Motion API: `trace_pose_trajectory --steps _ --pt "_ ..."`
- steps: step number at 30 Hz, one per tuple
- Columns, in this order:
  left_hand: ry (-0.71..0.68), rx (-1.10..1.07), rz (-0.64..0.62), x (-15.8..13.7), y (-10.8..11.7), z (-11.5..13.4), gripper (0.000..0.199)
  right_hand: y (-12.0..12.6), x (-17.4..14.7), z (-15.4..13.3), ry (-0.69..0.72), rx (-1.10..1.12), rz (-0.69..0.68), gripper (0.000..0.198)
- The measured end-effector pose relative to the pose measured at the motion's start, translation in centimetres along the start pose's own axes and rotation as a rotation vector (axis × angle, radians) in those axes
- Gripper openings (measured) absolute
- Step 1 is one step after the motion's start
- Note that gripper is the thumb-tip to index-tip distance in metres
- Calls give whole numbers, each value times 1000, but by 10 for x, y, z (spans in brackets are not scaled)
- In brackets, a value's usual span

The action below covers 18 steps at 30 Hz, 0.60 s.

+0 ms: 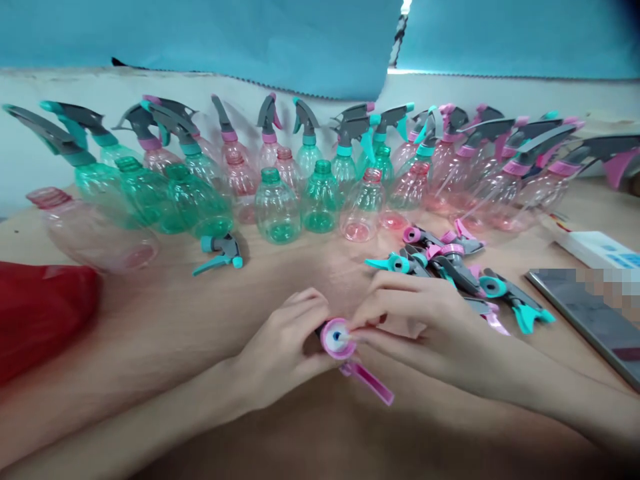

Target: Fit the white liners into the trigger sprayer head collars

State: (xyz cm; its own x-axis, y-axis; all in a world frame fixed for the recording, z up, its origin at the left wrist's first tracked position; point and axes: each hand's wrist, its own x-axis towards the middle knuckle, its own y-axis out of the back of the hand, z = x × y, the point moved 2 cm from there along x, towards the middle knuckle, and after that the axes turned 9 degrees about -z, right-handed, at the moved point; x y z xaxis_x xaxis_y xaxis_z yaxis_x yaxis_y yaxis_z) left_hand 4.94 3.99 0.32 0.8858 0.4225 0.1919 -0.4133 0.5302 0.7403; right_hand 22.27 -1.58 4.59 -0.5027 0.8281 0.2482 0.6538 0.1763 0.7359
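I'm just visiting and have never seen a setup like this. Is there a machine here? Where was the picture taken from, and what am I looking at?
No machine shows, only a person's two bare hands. The single picture comes from a camera worn on that person's head, looking forward and down.

The left hand holds a grey-and-pink plastic trigger spray head, round end facing the camera. The right hand has its fingertips at that end; whether they pinch something small is unclear.

On the light-brown tabletop stand see-through green and pink plastic bottles, some open, others topped with spray heads. More loose grey, pink and turquoise spray heads lie mostly heaped at right.
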Motion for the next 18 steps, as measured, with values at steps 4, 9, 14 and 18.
trace_pose_trajectory --steps 4,9,14,18 --pt "10 -22 54 -5 -10 -9 14 -11 2 9 16 -111 -21 14" --pt "-19 86 137 -10 -14 -9 17 -16 -1 1 -10 -105 -93 17" --pt "-87 190 198 -12 -15 -5 17 -19 -2 -9 -135 -71 -149 19" --pt "-100 239 222 -12 -14 -5 17 -18 -3 -16 -275 -44 -172 22"
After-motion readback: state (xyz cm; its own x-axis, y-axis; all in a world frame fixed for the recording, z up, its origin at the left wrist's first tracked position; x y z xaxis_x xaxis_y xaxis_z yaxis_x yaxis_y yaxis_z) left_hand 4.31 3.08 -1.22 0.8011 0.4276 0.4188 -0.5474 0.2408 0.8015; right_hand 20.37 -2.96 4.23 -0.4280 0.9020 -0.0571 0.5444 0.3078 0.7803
